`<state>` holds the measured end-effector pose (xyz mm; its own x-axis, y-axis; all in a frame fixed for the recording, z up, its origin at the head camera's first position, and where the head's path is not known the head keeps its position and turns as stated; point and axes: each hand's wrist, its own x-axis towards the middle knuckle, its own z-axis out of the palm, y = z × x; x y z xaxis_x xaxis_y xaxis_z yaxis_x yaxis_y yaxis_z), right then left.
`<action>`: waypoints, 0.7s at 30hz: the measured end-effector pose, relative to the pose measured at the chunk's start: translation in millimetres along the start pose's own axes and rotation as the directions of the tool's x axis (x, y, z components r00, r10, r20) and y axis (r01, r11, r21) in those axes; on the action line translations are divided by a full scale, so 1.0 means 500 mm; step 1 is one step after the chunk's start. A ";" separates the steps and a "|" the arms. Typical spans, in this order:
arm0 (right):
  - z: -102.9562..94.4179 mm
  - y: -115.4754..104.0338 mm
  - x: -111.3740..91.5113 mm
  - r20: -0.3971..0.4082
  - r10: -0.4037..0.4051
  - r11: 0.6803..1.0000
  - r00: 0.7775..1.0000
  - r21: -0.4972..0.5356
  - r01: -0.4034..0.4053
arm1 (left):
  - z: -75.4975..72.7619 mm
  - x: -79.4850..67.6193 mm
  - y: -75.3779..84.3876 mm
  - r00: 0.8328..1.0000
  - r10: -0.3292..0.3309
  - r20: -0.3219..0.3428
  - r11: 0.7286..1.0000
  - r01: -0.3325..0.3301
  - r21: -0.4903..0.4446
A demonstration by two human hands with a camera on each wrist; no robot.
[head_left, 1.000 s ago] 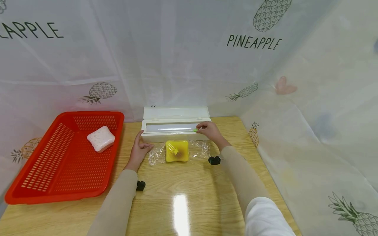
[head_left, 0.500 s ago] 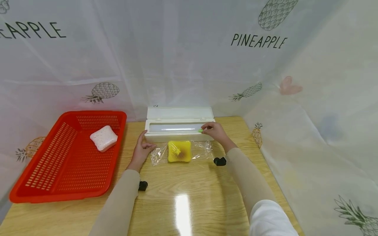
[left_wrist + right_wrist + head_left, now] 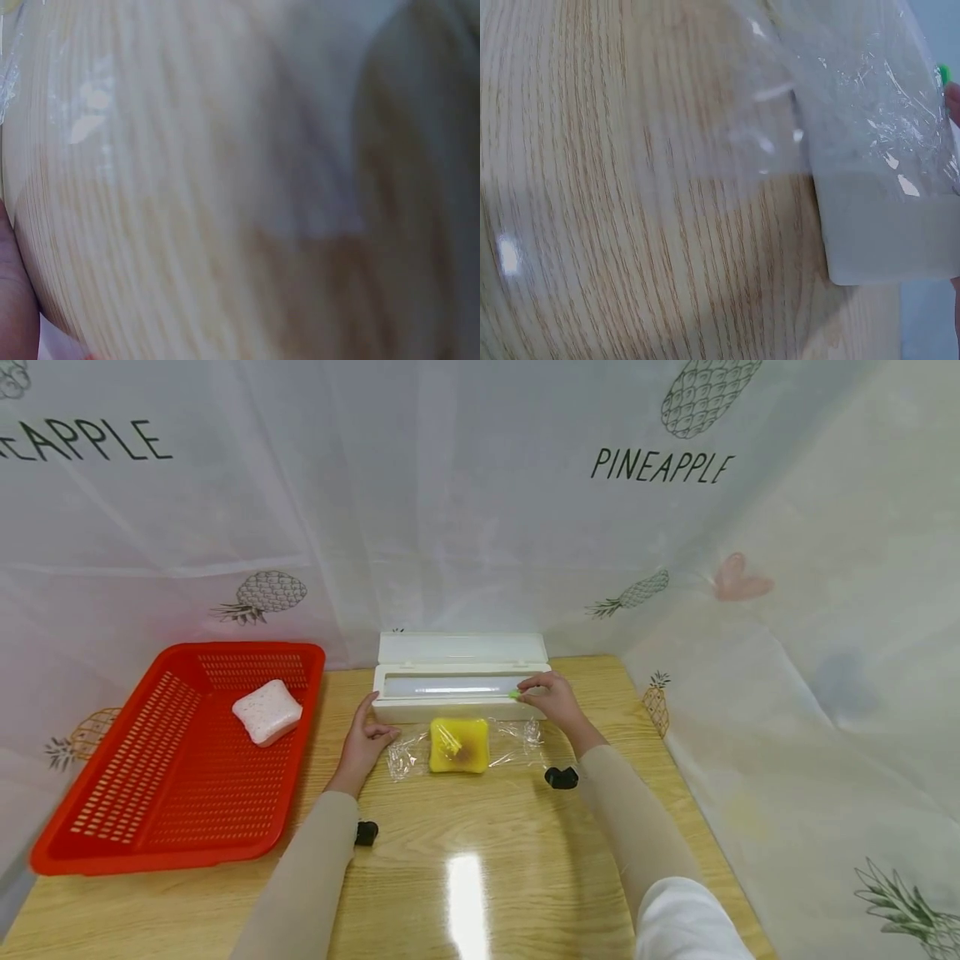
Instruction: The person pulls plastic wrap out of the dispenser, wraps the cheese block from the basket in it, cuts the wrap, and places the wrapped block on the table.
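Note:
A white cling film dispenser box [image 3: 450, 712] stands at the back of the table with its lid [image 3: 461, 648] raised. My right hand [image 3: 553, 700] pinches a small green slider [image 3: 514, 694] near the right end of its front edge. At the box's left end, the index finger of my left hand [image 3: 362, 745] touches the corner, with the thumb stretched toward the film. Clear cling film [image 3: 513, 743] hangs from the box front and lies across a yellow toast-shaped squishy piece [image 3: 459, 746] with a brown patch. In the right wrist view, wrinkled film covers part of the box end [image 3: 885, 244].
To the left stands a red plastic basket [image 3: 300, 760] holding a white slice-shaped piece [image 3: 267, 712]. A pale curtain [image 3: 465, 510] printed with pineapples rises behind the wooden table [image 3: 420, 868] and along its right side.
My right hand and the green slider have shifted slightly right along the box edge. The left hand keeps its place at the box's left end. The head view has turned slightly.

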<state>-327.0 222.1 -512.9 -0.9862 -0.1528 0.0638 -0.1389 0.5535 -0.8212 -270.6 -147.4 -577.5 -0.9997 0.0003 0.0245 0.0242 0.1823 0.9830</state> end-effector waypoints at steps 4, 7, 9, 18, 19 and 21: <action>-0.003 0.005 -0.005 -0.011 0.008 1.000 1.000 0.017 -0.008 | 0.002 0.000 -0.001 1.000 0.001 0.000 1.000 -0.001 0.005; -0.002 0.005 -0.003 0.000 -0.009 1.000 1.000 0.017 0.009 | 0.003 0.001 -0.002 1.000 0.006 -0.010 1.000 -0.006 0.011; 0.000 0.003 -0.002 0.015 -0.017 1.000 1.000 0.026 0.016 | 0.002 -0.003 0.006 1.000 0.008 -0.011 1.000 -0.008 0.010; 0.024 0.005 0.000 -0.039 -0.101 0.990 0.994 -0.102 0.097 | 0.004 0.004 -0.008 1.000 -0.002 0.009 1.000 0.002 -0.008; 0.024 0.006 0.000 -0.046 -0.099 0.991 0.994 -0.099 0.094 | 0.005 0.005 -0.010 1.000 0.005 0.009 1.000 -0.005 -0.005; 0.024 0.007 0.000 -0.058 -0.099 0.992 0.993 -0.085 0.093 | 0.006 0.005 -0.011 1.000 0.015 0.006 1.000 -0.015 0.004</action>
<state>-326.3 214.3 -522.7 -0.9713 -0.1586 0.1774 -0.2376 0.6044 -0.7604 -273.2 -145.4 -583.4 -0.9992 0.0093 0.0377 0.0388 0.1857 0.9818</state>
